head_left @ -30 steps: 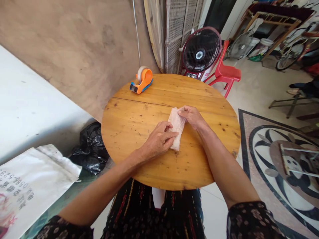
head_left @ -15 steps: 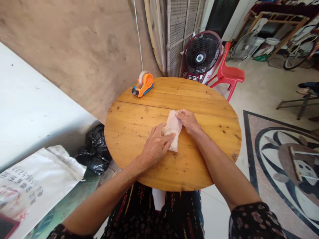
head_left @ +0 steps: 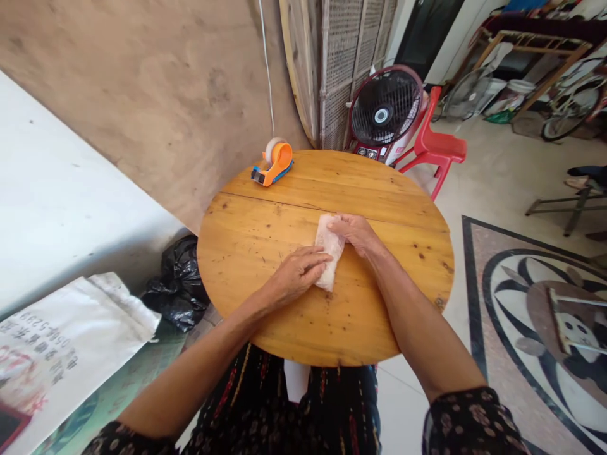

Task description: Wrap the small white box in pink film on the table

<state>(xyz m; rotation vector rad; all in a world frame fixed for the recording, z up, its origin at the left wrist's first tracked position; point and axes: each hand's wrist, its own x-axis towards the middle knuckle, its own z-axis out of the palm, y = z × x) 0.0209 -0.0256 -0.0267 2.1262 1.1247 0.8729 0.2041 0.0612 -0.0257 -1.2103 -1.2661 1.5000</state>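
A whitish, slightly pink packet (head_left: 326,276), apparently wrapped in bubble wrap, lies on the round wooden table (head_left: 246,253). My right hand (head_left: 358,234) grips its upper right part, thumb on top and the fingers partly hidden at the far edge. Across the lower left part of the packet rest the fingers of my left hand (head_left: 296,272), stretched out, with the thumb apart from them. What is inside the wrapping cannot be seen.
An orange tape dispenser (head_left: 275,165) stands at the table's far left edge. Beyond the table are a fan (head_left: 384,114) and a red chair (head_left: 441,148). Black plastic bags (head_left: 183,284) and a white printed sack (head_left: 80,328) sit to the left.
My left hand's fingers have straightened and drawn together, lying flatter on the packet. My right thumb has shifted slightly left over its top. The packet has turned a little, and the view moved slightly.
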